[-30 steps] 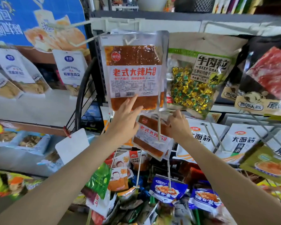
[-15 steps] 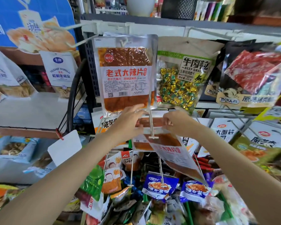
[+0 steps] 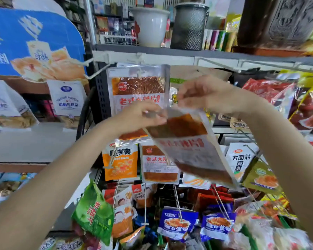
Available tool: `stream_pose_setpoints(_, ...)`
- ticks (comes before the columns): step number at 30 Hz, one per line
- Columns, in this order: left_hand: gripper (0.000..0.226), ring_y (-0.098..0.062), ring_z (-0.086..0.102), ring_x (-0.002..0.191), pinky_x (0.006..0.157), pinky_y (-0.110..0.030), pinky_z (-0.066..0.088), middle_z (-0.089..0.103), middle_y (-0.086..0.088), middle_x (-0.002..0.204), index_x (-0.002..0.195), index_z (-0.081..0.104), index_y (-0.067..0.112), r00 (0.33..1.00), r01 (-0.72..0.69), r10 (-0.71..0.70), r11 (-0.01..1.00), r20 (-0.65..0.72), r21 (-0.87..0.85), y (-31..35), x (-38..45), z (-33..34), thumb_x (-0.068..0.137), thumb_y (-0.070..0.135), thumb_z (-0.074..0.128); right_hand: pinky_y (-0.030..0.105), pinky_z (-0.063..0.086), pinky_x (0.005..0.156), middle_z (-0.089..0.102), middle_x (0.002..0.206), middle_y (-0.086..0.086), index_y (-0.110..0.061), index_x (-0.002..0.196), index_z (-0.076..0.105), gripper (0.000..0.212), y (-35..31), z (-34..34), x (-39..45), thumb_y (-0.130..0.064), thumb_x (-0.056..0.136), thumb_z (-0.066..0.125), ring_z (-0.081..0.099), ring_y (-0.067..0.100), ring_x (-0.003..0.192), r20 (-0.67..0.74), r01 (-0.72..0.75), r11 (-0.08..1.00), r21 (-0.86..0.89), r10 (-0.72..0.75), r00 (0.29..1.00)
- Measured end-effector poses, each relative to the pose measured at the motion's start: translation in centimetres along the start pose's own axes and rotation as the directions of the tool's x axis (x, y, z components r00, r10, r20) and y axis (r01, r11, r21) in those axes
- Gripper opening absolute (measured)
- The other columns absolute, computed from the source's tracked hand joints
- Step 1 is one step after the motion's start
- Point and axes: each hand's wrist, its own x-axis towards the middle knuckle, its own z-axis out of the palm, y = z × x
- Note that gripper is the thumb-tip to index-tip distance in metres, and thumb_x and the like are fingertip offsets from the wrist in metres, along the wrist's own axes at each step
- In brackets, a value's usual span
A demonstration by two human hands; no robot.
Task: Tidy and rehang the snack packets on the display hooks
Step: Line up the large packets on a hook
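Observation:
I hold a clear packet of red-brown spicy strips point(image 3: 190, 147) tilted in front of the rack. My left hand point(image 3: 141, 116) pinches its top left corner and my right hand point(image 3: 206, 94) pinches its top edge. Behind my hands an identical packet point(image 3: 137, 87) hangs on a top-row hook. A third packet of the same kind point(image 3: 157, 165) hangs on the row below, beside an orange packet point(image 3: 119, 161).
White wire hooks point(image 3: 145, 204) stick out toward me in the lower rows, loaded with blue packets point(image 3: 177, 222), a green packet point(image 3: 94, 213) and others. The top shelf carries a white pot point(image 3: 149, 26) and a mesh bin point(image 3: 188, 26). Red meat packets point(image 3: 271, 91) hang at the right.
Both hands have risen from the lower hook with the packet, which is off that hook and now held higher, in front of the top-row packet. The view tilted upward.

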Motion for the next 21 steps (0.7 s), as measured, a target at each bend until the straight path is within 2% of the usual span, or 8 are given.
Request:
stream_pose_setpoints(3, 0.009, -0.013, 0.056, 0.101, 0.086, -0.031, 0.045, 0.061, 0.01, 0.098, 0.091, 0.061, 0.036, 0.982, -0.034, 0.029, 0.999, -0.188, -0.021, 0.6, -0.6, -2.3, 0.088, 0.029, 0.056, 0.008, 0.034, 0.051, 0.058, 0.057, -0.011, -0.018, 0.071, 0.058, 0.022, -0.4, -0.1, 2.1, -0.002, 0.086, 0.059, 0.048, -0.004, 0.05, -0.25, 0.07, 0.988, 0.136, -0.034, 0.968)
stream_pose_setpoints(5, 0.014, -0.007, 0.057, 0.092, 0.084, -0.027, 0.044, 0.062, 0.013, 0.091, 0.087, 0.061, 0.035, 0.95, -0.072, 0.066, 0.997, -0.305, -0.009, 1.2, -0.9, -3.3, 0.091, 0.024, 0.053, 0.006, 0.033, 0.047, 0.054, 0.045, -0.017, -0.017, 0.07, 0.056, 0.023, -0.8, -0.1, 3.3, -0.003, 0.088, 0.058, 0.047, -0.005, 0.042, -0.375, 0.113, 0.979, 0.167, -0.043, 0.926)
stream_pose_setpoints(7, 0.013, 0.0, 0.054, 0.084, 0.079, -0.02, 0.043, 0.059, 0.016, 0.085, 0.088, 0.061, 0.029, 0.882, -0.088, 0.104, 0.995, -0.459, 0.057, 1.8, -0.7, -4.0, 0.091, 0.021, 0.052, 0.007, 0.031, 0.044, 0.05, 0.041, -0.016, -0.017, 0.07, 0.055, 0.023, -1.3, 0.0, 4.4, -0.004, 0.088, 0.057, 0.044, -0.003, 0.039, -0.464, 0.166, 0.964, 0.205, -0.054, 0.884)
stream_pose_setpoints(10, 0.013, 0.002, 0.052, 0.082, 0.07, -0.004, 0.037, 0.057, 0.015, 0.089, 0.097, 0.063, 0.016, 0.747, -0.04, 0.2, 0.965, -0.633, 0.258, 2.2, 0.1, -4.5, 0.092, 0.022, 0.053, 0.013, 0.031, 0.04, 0.048, 0.053, -0.008, -0.019, 0.069, 0.054, 0.023, -1.2, 0.5, 5.9, -0.007, 0.088, 0.058, 0.041, -0.001, 0.04, -0.539, 0.176, 0.962, 0.206, -0.038, 0.841)
stream_pose_setpoints(12, 0.017, -0.002, 0.05, 0.087, 0.066, -0.003, 0.034, 0.056, 0.01, 0.092, 0.099, 0.061, 0.011, 0.706, 0.01, 0.239, 0.938, -0.667, 0.347, 2.0, 0.5, -4.5, 0.091, 0.024, 0.053, 0.016, 0.037, 0.05, 0.051, 0.063, -0.006, -0.022, 0.069, 0.054, 0.021, -0.4, 0.9, 7.0, -0.011, 0.087, 0.06, 0.046, -0.001, 0.05, -0.566, 0.132, 0.976, 0.171, -0.012, 0.824)
stream_pose_setpoints(15, 0.009, 0.004, 0.047, 0.076, 0.065, 0.0, 0.032, 0.053, 0.015, 0.085, 0.093, 0.054, 0.017, 0.73, -0.012, 0.253, 0.934, -0.635, 0.358, 1.3, 0.7, -4.6, 0.092, 0.025, 0.053, 0.034, 0.045, 0.073, 0.057, 0.073, -0.005, -0.025, 0.068, 0.057, 0.018, 0.7, 1.2, 8.1, -0.017, 0.083, 0.062, 0.054, 0.012, 0.073, -0.603, 0.097, 0.978, 0.183, 0.034, 0.797)
stream_pose_setpoints(18, 0.004, 0.013, 0.047, 0.079, 0.069, 0.001, 0.033, 0.049, 0.024, 0.083, 0.093, 0.051, 0.022, 0.768, -0.064, 0.252, 0.945, -0.589, 0.321, 0.9, 0.7, -4.9, 0.092, 0.026, 0.052, 0.029, 0.044, 0.068, 0.056, 0.072, -0.005, -0.024, 0.068, 0.056, 0.019, 0.8, 1.2, 8.4, -0.016, 0.085, 0.061, 0.051, 0.008, 0.069, -0.581, 0.067, 0.978, 0.197, 0.062, 0.812)
stream_pose_setpoints(21, 0.004, 0.012, 0.047, 0.079, 0.07, -0.001, 0.034, 0.049, 0.024, 0.083, 0.095, 0.053, 0.02, 0.768, -0.086, 0.272, 0.941, -0.579, 0.328, 0.2, 0.5, -5.0, 0.092, 0.023, 0.052, 0.031, 0.046, 0.066, 0.055, 0.071, -0.004, -0.022, 0.071, 0.056, 0.019, 0.8, 1.4, 8.1, -0.014, 0.087, 0.059, 0.053, 0.01, 0.068, -0.549, 0.072, 0.965, 0.252, 0.082, 0.832)
